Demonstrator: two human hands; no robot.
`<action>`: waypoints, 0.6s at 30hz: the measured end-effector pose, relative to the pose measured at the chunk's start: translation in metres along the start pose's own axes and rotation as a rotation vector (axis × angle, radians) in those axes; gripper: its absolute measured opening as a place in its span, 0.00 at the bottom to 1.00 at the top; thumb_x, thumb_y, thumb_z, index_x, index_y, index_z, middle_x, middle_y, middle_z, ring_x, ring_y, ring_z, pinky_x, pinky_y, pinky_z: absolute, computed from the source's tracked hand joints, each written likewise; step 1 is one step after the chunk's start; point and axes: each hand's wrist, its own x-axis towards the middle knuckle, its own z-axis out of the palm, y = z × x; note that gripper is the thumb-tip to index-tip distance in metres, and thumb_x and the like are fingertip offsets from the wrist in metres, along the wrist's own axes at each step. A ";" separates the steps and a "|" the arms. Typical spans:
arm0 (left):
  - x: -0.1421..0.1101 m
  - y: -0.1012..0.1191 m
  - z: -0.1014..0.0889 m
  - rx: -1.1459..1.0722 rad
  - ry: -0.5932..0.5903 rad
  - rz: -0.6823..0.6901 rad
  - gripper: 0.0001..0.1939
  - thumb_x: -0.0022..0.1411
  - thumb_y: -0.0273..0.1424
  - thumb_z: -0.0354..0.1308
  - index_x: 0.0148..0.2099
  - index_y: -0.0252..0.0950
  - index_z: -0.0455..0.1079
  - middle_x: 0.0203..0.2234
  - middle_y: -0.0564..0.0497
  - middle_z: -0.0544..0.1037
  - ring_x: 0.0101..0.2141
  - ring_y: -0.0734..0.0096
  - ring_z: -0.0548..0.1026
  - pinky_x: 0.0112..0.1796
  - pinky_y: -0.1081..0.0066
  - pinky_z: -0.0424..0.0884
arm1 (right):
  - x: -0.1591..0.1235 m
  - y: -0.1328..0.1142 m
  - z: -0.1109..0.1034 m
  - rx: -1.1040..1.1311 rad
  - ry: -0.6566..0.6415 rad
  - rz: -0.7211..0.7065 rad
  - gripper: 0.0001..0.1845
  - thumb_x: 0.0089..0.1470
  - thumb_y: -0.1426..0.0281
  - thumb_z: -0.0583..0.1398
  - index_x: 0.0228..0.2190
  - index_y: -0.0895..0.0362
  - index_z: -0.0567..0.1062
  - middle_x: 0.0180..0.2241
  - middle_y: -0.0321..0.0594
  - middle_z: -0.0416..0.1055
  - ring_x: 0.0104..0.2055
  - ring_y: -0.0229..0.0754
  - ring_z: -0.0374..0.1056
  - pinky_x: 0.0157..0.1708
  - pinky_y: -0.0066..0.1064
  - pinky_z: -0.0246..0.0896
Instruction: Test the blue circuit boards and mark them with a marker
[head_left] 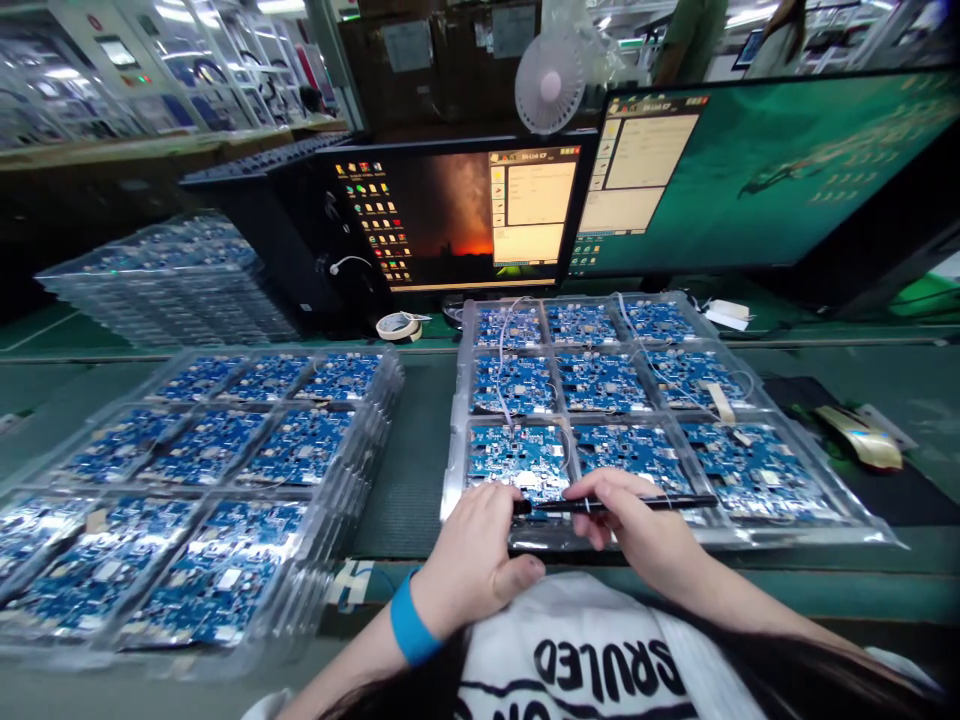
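My right hand (626, 515) pinches a slim black pen (679, 502), held almost level over the front row of a clear plastic tray (454, 470). The pen's tip points left, towards my left hand (476, 550). A short black pen cap (522, 507) sticks out from the curled fingers of that hand, right at the tip. Beneath both hands lies a blue circuit board (517, 455) in the tray's front left compartment; its near edge is partly hidden. A blue band (412, 620) circles my left wrist.
Stacked trays of blue boards (330, 540) stand at left, more (172, 290) behind them. Two monitors (450, 220) and a small fan (550, 85) are at the back. A tape roll (399, 327) lies behind the trays; a gold mouse (859, 437) is at right. Thin white cables cross the near tray.
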 end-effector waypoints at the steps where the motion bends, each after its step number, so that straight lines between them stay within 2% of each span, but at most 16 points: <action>1: 0.001 0.001 0.000 0.012 0.005 0.005 0.39 0.51 0.57 0.22 0.41 0.30 0.58 0.32 0.43 0.66 0.35 0.60 0.64 0.37 0.60 0.62 | 0.000 0.000 0.000 -0.012 0.005 0.003 0.13 0.50 0.65 0.51 0.29 0.60 0.70 0.19 0.36 0.66 0.18 0.31 0.60 0.18 0.24 0.53; 4: 0.004 0.004 0.001 0.071 0.012 0.011 0.40 0.50 0.58 0.22 0.39 0.31 0.60 0.30 0.44 0.66 0.32 0.60 0.65 0.35 0.60 0.62 | -0.001 -0.002 0.001 -0.109 0.002 0.003 0.14 0.50 0.63 0.50 0.28 0.60 0.70 0.19 0.36 0.66 0.18 0.32 0.60 0.19 0.24 0.54; 7: 0.006 0.006 0.002 0.154 -0.017 0.001 0.41 0.48 0.59 0.21 0.36 0.32 0.61 0.28 0.44 0.66 0.30 0.60 0.65 0.33 0.60 0.62 | -0.003 -0.005 0.003 -0.334 0.014 -0.036 0.14 0.51 0.64 0.49 0.29 0.59 0.70 0.19 0.35 0.66 0.19 0.33 0.61 0.21 0.25 0.57; 11: 0.009 0.008 0.001 0.188 -0.076 0.027 0.41 0.47 0.60 0.20 0.33 0.32 0.61 0.27 0.45 0.67 0.28 0.62 0.65 0.31 0.62 0.62 | -0.006 -0.010 0.008 -0.634 0.003 -0.176 0.13 0.51 0.67 0.50 0.34 0.56 0.71 0.30 0.38 0.69 0.32 0.36 0.65 0.33 0.27 0.60; 14: 0.011 0.011 -0.001 0.140 -0.099 0.061 0.42 0.47 0.59 0.18 0.34 0.32 0.61 0.27 0.45 0.68 0.28 0.62 0.66 0.31 0.63 0.62 | -0.004 -0.011 0.013 -0.689 0.020 -0.237 0.15 0.52 0.66 0.49 0.38 0.55 0.70 0.40 0.39 0.67 0.43 0.38 0.62 0.44 0.31 0.56; 18: 0.015 0.016 -0.005 0.077 -0.107 0.112 0.44 0.46 0.59 0.15 0.34 0.32 0.62 0.25 0.45 0.69 0.27 0.62 0.67 0.29 0.65 0.62 | 0.001 -0.001 0.016 -0.644 0.031 -0.294 0.18 0.54 0.68 0.45 0.42 0.56 0.67 0.44 0.39 0.65 0.47 0.38 0.59 0.48 0.34 0.54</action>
